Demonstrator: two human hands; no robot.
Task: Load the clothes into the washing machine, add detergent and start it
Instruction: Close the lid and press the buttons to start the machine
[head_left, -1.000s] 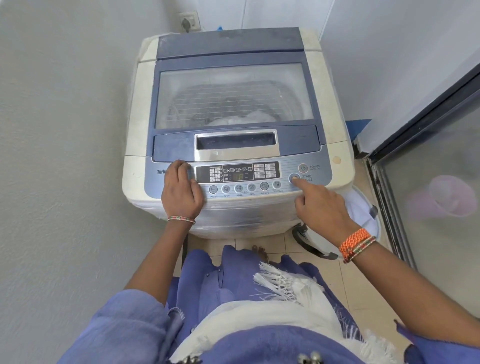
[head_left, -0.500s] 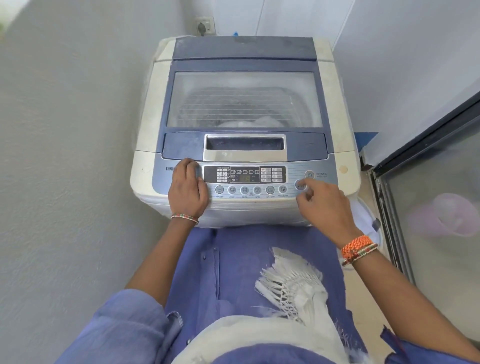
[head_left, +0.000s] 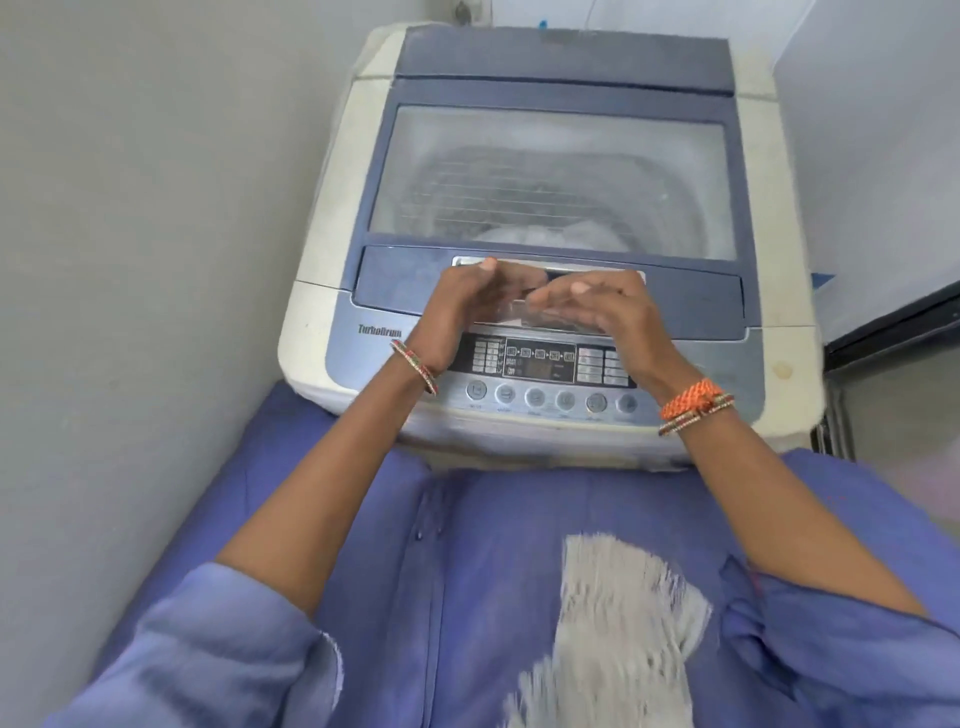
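A white and blue top-loading washing machine (head_left: 322, 291) stands in front of me with its glass lid (head_left: 550, 176) closed. Pale clothes (head_left: 550, 236) show dimly through the glass inside the drum. The control panel (head_left: 540, 364) has a lit display and a row of round buttons along its front. My left hand (head_left: 457, 306) and my right hand (head_left: 597, 312) hover close together above the lid handle (head_left: 470, 261), fingers relaxed and blurred by motion, holding nothing. No detergent is in view.
A grey wall (head_left: 156, 260) runs along the left of the machine. A dark door frame (head_left: 893, 322) stands at the right. A wall socket (head_left: 462, 10) sits behind the machine. My blue clothing with a white fringe fills the lower view.
Both hands have left the control panel and come together over the lid handle. My right finger is off the start button. The camera has moved closer to the machine.
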